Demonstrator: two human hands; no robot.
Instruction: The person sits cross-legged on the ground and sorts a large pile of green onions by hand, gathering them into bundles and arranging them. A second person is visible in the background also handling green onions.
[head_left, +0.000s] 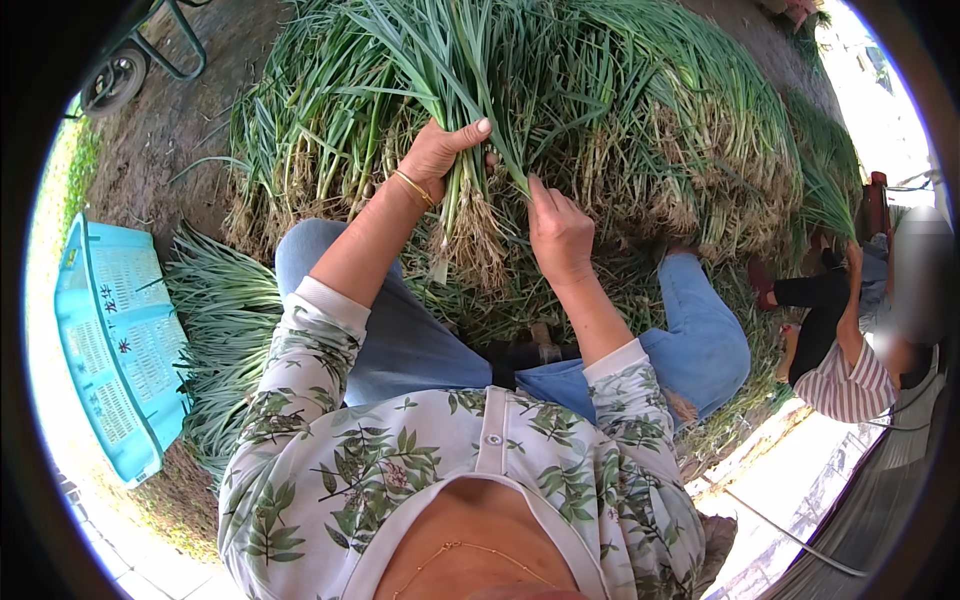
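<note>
My left hand (442, 155) grips a small bunch of green garlic or leek-like plants (466, 196), thumb across the stems. Their tangled, soil-browned roots hang down between my knees. To its right, my right hand (559, 225) pinches a green leaf (504, 159) that slants down from the bunch between thumb and forefinger. Just beyond both hands lies a large heap of the same plants (622, 127), roots towards me and leaves pointing away. The fingers of my left hand are partly hidden behind the stems.
On the left stands a turquoise plastic crate (124, 345) bearing writing. Beside it lies a pile of plants (225, 322). Leaf scraps (517, 307) litter the ground between my legs. A co-worker (847, 382) sits at the right, holding plants. A wheeled cart (116, 79) is at upper left.
</note>
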